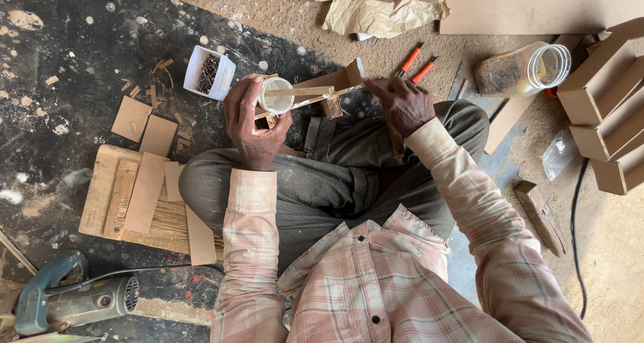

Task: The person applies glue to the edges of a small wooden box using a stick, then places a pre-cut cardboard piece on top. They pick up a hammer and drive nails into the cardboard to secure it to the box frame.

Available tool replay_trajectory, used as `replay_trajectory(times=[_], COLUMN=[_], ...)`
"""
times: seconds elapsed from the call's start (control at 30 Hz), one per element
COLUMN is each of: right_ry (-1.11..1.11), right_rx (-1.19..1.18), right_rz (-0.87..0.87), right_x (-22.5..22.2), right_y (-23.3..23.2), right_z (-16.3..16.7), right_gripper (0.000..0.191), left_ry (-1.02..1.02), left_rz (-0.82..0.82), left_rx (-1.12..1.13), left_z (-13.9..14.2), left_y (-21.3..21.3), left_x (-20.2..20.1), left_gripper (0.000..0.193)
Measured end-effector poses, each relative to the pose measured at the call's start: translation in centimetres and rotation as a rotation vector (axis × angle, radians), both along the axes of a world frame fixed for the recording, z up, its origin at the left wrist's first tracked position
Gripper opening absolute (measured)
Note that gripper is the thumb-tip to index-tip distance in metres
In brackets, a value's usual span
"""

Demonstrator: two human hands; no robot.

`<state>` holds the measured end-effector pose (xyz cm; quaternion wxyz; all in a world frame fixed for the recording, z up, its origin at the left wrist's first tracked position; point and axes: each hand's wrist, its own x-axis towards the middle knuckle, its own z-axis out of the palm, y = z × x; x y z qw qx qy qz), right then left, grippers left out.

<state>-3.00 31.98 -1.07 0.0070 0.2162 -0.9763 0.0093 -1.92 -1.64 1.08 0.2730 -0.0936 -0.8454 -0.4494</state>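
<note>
Sawdust and dark stains cover the workshop floor (80, 54) where a person sits cross-legged, seen from above, both arms in a pale plaid shirt bent forward over the knees. The left hand (253, 125) is curled, palm toward the body, around a small round white tub (276, 96), fingers wrapped behind it and thumb at its near side, holding it upright with its open mouth showing. The right hand (404, 105) is closed, knuckles up, pinching the end of a thin wooden strip (315, 96) that reaches left across the rim of the tub; both forearms angle inward so the hands stand near each other above the lap. A small brown board piece (339, 81) stands just behind the strip, between the hands.

Just beyond the left hand lies a white box of dark nails (209, 72). Left of the knee, flat brown offcuts (144, 125) rest on the floor and on a wooden board (100, 188). A blue and grey power tool (70, 303) lies at the lower left. Beyond the right hand are two orange-handled tools (417, 64), a clear plastic jar on its side (523, 69), crumpled brown paper (379, 7) and stacked brown boxes (607, 108).
</note>
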Motion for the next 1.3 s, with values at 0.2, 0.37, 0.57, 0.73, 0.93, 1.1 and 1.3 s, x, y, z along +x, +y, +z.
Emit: replay_trajectory(times=[0.2,0.37,0.57,0.73,0.93,1.1,1.3], right_ry=[-0.033,-0.090,-0.265,-0.402,-0.338,-0.378,-0.183], right_rx=[-0.073,-0.148,-0.144,-0.244,-0.269,-0.183,-0.083], right_rz=[-0.046,-0.113,-0.212,-0.238,-0.148,-0.222,-0.044], right_x=[0.8,1.7,2.4,2.8,3.4,4.0,5.1], right_y=[-0.4,-1.1,-2.4,-3.1,-4.2,-5.4,-5.8], right_z=[0.9,1.4,0.7,0.0,-0.9,-2.0,-2.1], right_gripper=[0.057,0.060,0.093,0.105,0.107,0.110,0.108], left_ry=[0.004,-0.004,0.003,-0.001,-0.003,-0.015,-0.008], left_rz=[-0.009,0.015,0.003,-0.002,0.001,-0.011,-0.005], left_rx=[0.016,0.005,0.005,0.019,0.012,0.023,0.003], left_z=[-0.3,-0.4,-0.4,-0.3,-0.3,-0.5,-0.7], left_y=[0.0,0.0,0.0,-0.1,0.0,-0.1,-0.1], left_x=[-0.1,0.0,-0.1,0.1,0.0,0.0,0.1], left_gripper=[0.077,0.077,0.078,0.078,0.077,0.076,0.078])
